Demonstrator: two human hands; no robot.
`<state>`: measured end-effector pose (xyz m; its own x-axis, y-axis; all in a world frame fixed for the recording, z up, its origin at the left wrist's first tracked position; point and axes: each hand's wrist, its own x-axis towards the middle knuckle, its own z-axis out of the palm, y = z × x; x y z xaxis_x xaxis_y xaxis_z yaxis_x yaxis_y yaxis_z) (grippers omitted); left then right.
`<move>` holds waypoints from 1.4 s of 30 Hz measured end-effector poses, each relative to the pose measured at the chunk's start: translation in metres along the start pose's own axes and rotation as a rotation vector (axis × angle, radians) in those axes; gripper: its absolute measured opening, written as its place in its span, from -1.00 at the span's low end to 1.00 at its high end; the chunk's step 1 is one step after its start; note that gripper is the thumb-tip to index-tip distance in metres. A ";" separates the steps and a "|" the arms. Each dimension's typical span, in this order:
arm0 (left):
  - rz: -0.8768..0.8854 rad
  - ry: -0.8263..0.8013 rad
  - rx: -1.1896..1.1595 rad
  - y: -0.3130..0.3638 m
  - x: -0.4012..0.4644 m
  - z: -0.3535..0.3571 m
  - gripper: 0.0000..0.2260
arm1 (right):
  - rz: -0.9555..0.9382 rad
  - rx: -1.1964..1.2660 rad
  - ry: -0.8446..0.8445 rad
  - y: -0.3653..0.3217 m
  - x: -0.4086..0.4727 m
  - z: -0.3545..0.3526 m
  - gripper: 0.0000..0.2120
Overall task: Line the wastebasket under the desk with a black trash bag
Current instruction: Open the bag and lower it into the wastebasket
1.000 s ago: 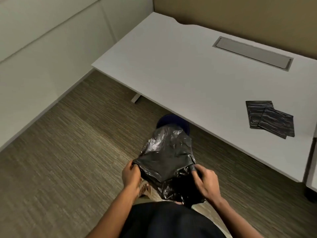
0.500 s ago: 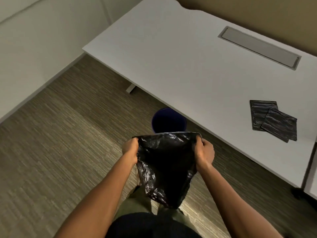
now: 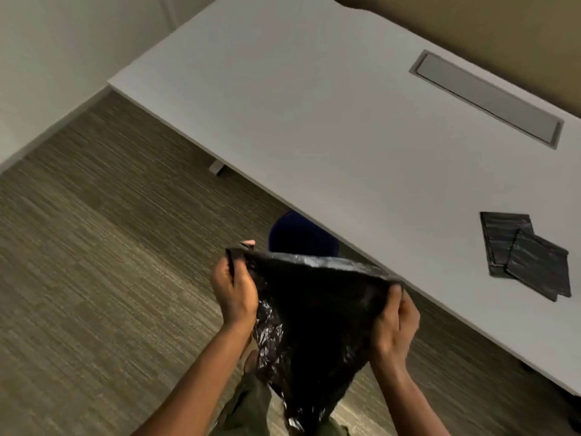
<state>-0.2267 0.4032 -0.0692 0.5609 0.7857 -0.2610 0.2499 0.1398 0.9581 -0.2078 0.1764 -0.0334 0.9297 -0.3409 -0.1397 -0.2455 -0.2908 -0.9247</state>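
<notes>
Near the front edge of the bench (image 3: 314, 121), we hold the black trash bag (image 3: 314, 309) stretched between our left hand (image 3: 234, 294) and right hand (image 3: 397, 322), each pinching the rim. The wastebasket (image 3: 301, 237) sits just beyond, half under the bench. Opening looks done; next we should lower the bag into it.

office cubicle: white desk (image 3: 314, 121) with cable tray (image 3: 487, 99), carpet (image 3: 94, 278), partition walls (image 3: 63, 42)
</notes>
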 end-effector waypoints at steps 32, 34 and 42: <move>-0.128 -0.104 0.394 -0.305 0.163 0.073 -0.86 | -0.131 -0.518 -0.073 0.271 0.145 0.164 -0.59; -0.166 -0.097 0.353 -0.304 0.183 0.086 -0.86 | -0.199 -0.484 -0.067 0.268 0.162 0.173 -0.61; -0.138 -0.320 0.890 -0.312 0.270 0.128 -0.62 | -0.216 -0.526 -0.176 0.295 0.232 0.206 -0.66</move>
<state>-0.0519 0.4949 -0.4537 0.6380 0.5760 -0.5111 0.7645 -0.3945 0.5098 -0.0077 0.1957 -0.4113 0.9942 -0.0847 -0.0659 -0.1072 -0.7560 -0.6457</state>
